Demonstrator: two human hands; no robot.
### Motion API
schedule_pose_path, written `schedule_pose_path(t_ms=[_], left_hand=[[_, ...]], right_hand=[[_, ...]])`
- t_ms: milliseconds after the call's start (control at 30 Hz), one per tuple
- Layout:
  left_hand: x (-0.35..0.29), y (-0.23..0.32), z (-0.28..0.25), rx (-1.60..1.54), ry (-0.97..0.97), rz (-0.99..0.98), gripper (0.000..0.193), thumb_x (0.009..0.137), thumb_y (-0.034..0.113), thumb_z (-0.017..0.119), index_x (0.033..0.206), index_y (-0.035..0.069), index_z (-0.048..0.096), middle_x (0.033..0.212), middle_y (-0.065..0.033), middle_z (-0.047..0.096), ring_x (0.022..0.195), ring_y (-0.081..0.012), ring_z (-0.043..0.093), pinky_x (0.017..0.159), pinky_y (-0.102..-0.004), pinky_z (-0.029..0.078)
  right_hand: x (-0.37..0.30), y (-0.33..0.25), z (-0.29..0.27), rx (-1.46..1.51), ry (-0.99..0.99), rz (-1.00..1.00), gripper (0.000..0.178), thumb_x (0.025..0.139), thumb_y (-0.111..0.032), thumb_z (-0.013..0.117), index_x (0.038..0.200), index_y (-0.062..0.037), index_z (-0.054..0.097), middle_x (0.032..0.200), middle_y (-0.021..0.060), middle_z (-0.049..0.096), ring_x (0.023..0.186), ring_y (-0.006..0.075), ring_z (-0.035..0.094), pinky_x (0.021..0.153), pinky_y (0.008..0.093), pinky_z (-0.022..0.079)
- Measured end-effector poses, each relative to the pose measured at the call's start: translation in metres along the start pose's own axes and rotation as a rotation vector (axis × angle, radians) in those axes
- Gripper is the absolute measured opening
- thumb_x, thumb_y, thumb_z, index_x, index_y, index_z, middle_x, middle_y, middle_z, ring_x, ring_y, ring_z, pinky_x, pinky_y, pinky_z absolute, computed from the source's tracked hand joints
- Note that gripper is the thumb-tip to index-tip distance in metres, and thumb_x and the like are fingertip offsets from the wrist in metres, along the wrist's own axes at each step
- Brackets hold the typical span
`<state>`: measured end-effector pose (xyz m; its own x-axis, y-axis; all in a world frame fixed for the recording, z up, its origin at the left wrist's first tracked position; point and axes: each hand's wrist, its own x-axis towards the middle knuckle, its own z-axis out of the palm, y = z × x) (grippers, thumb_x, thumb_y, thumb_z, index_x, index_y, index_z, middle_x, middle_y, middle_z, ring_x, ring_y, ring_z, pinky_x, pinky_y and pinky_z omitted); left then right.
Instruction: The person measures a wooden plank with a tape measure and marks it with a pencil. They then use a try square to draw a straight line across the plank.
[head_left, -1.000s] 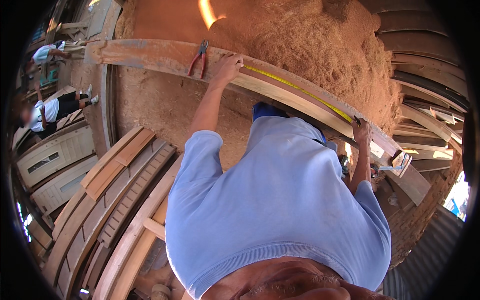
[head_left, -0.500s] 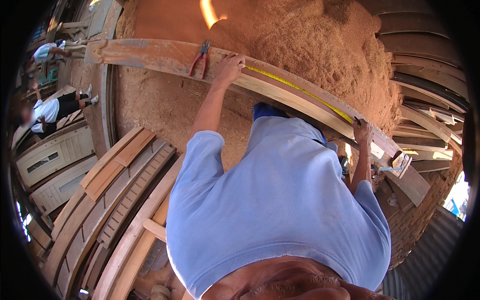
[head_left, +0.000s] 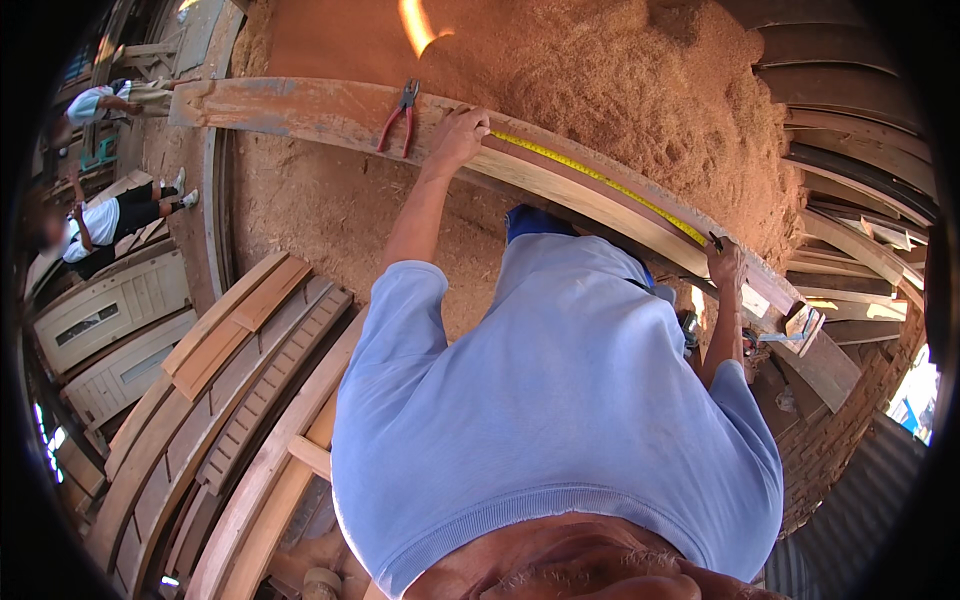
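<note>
A yellow tape measure point(head_left: 600, 182) lies stretched along a narrow wooden board. My left hand point(head_left: 462, 135) is closed at the tape's left end, fingers pressed on the board and thumb tip at the tape. At the tape's other end my right hand point(head_left: 727, 264) is closed beside the board's edge. From its fingers sticks a short, dark, pen-like thing point(head_left: 716, 241); the tape's case is not visible. Left of my left hand, pliers with red handles point(head_left: 398, 122) rest on a long, weathered plank point(head_left: 290, 108), jaws pointing away from me.
Reddish sawdust point(head_left: 640, 80) is heaped beyond the plank. Stacked boards point(head_left: 240, 370) lie at lower left, near pale door panels point(head_left: 115, 305). More timber point(head_left: 840, 130) is piled at right. Two people point(head_left: 100, 225) in light shirts are at far left. A small wooden block point(head_left: 800, 325) sits past my right hand.
Both my hands, the tape and the pliers stay in place. At far left, the nearer person's arm has shifted upward a little.
</note>
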<state>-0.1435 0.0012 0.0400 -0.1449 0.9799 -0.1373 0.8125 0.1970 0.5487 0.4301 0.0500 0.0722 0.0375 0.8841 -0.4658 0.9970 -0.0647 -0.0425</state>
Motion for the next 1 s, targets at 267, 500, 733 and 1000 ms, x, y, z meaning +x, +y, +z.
schedule_pose_path(t_ms=[267, 500, 733, 1000], left_hand=[[0.002, -0.001, 0.001, 0.024, -0.05, -0.007, 0.009, 0.088, 0.012, 0.069, 0.093, 0.01, 0.062, 0.093, -0.0115, 0.067, 0.104, -0.0332, 0.062, 0.095, -0.0489, 0.045], [0.003, 0.002, -0.001, 0.016, -0.064, -0.032, 0.008, 0.088, 0.012, 0.068, 0.092, 0.009, 0.062, 0.093, -0.0112, 0.066, 0.104, -0.0332, 0.061, 0.096, -0.0487, 0.045], [0.002, 0.007, -0.003, 0.036, -0.044, -0.041, 0.01, 0.088, 0.012, 0.069, 0.093, 0.009, 0.062, 0.096, -0.0119, 0.066, 0.101, -0.0348, 0.062, 0.094, -0.0483, 0.046], [0.005, 0.012, -0.005, 0.087, -0.082, -0.064, 0.012, 0.088, 0.014, 0.071, 0.094, 0.01, 0.062, 0.098, -0.0129, 0.067, 0.105, -0.0342, 0.062, 0.098, -0.0479, 0.045]], right_hand=[[0.003, 0.006, 0.006, 0.02, 0.029, -0.035, 0.041, 0.087, -0.043, 0.069, 0.113, -0.0126, 0.074, 0.106, 0.0215, 0.072, 0.104, 0.0414, 0.068, 0.089, 0.0533, 0.052], [0.001, 0.003, 0.003, 0.015, 0.012, -0.02, 0.04, 0.087, -0.043, 0.069, 0.112, -0.0124, 0.074, 0.107, 0.0212, 0.072, 0.105, 0.0411, 0.067, 0.089, 0.053, 0.052], [-0.001, 0.001, 0.002, 0.016, 0.009, -0.005, 0.04, 0.087, -0.044, 0.068, 0.111, -0.0119, 0.074, 0.108, 0.0209, 0.072, 0.105, 0.0409, 0.067, 0.09, 0.0529, 0.052], [-0.001, 0.004, 0.007, 0.0, 0.016, 0.004, 0.041, 0.087, -0.044, 0.068, 0.112, -0.0127, 0.074, 0.109, 0.0207, 0.072, 0.106, 0.0408, 0.067, 0.091, 0.0536, 0.051]])
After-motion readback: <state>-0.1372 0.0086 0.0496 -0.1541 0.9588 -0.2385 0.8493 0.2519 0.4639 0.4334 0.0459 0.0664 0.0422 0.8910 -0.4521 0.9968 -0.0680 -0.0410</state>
